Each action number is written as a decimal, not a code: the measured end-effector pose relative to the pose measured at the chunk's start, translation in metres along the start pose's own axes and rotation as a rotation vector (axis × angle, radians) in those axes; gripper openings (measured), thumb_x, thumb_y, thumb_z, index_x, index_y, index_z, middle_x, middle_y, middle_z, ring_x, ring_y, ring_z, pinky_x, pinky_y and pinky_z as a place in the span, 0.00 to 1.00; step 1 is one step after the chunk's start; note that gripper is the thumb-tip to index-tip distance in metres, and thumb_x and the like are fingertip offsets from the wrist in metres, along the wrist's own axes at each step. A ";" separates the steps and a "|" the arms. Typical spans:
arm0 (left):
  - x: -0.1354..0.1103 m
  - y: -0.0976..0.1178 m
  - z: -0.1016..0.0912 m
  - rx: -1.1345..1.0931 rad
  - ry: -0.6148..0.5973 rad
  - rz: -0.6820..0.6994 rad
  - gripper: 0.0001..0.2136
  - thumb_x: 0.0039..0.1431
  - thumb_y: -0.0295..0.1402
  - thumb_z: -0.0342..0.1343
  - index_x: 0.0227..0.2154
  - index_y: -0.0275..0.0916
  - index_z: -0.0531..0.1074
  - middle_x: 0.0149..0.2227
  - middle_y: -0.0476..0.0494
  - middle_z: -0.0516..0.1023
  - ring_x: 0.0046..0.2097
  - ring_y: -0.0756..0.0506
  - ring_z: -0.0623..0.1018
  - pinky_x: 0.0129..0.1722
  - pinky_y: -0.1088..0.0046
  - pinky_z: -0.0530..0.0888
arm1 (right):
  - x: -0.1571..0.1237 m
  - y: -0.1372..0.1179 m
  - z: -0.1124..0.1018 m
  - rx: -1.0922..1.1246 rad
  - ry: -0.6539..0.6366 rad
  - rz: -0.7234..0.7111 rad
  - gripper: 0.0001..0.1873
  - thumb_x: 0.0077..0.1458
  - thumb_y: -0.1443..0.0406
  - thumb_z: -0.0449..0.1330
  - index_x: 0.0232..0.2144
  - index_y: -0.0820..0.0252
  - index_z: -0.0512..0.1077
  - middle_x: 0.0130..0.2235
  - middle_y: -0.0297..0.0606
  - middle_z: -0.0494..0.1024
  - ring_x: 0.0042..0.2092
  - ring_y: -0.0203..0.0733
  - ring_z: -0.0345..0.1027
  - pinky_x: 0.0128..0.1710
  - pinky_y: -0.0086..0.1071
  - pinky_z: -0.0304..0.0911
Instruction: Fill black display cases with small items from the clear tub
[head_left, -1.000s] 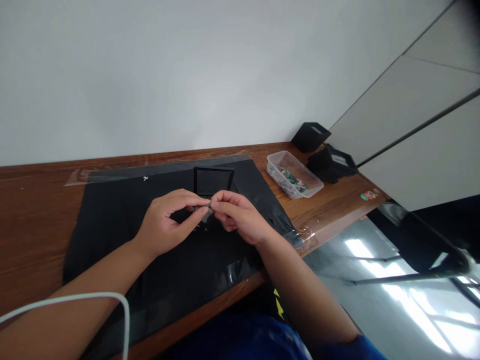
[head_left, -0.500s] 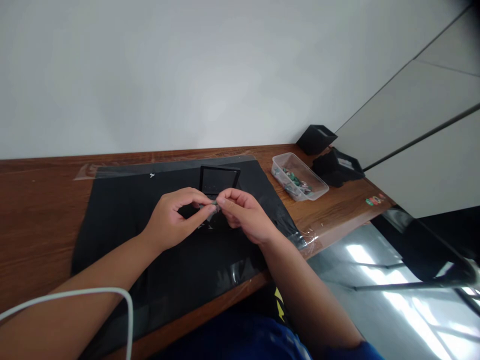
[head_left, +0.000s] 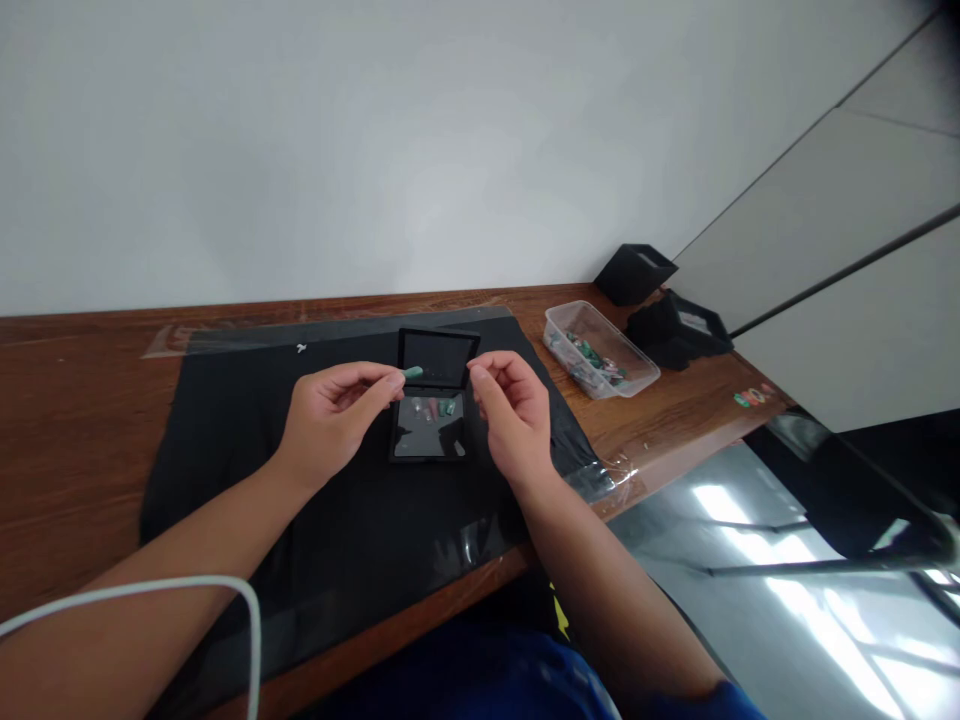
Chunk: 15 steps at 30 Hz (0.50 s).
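Pinched between thumb and forefinger of my left hand (head_left: pixel 341 410) is a small green oblong piece (head_left: pixel 413 372), its end pointing right. My right hand (head_left: pixel 517 410) is held just across from it, thumb and forefinger pressed together; anything in that pinch is too small to make out. Below and between both hands lies an open black case (head_left: pixel 427 458) with its dark lid (head_left: pixel 439 355) raised at the back. In the case's clear-looking base sits a row of small pieces (head_left: pixel 435 409), whitish, reddish and green.
A black mat (head_left: pixel 330 560) covers the wooden table (head_left: pixel 75 400). A tiny white scrap (head_left: pixel 301 348) lies at its back left. To the right stand a clear plastic tub (head_left: pixel 637 385) of small green and reddish pieces and black boxes (head_left: pixel 634 275). A white cable (head_left: pixel 150 588) crosses my left forearm.
My hands, together over the case before, have moved apart and slightly up. The green piece now shows in my left fingers, and the case's contents are uncovered.
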<state>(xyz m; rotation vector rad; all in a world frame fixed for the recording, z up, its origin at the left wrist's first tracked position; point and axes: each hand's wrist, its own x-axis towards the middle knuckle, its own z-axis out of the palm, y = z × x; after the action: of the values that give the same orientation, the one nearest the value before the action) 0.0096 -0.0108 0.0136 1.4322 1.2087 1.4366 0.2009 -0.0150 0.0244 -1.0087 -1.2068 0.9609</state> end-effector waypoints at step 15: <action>-0.002 0.000 0.005 -0.046 -0.126 -0.083 0.08 0.52 0.40 0.71 0.31 0.43 0.86 0.30 0.46 0.86 0.33 0.46 0.83 0.35 0.75 0.79 | -0.009 0.001 -0.002 -0.284 -0.195 -0.223 0.14 0.57 0.65 0.67 0.47 0.59 0.80 0.29 0.29 0.74 0.23 0.27 0.55 0.22 0.26 0.54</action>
<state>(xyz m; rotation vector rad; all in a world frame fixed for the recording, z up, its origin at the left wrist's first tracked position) 0.0147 -0.0125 0.0131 1.4035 1.1360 1.2908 0.2015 -0.0239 0.0205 -0.9907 -1.6168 0.7375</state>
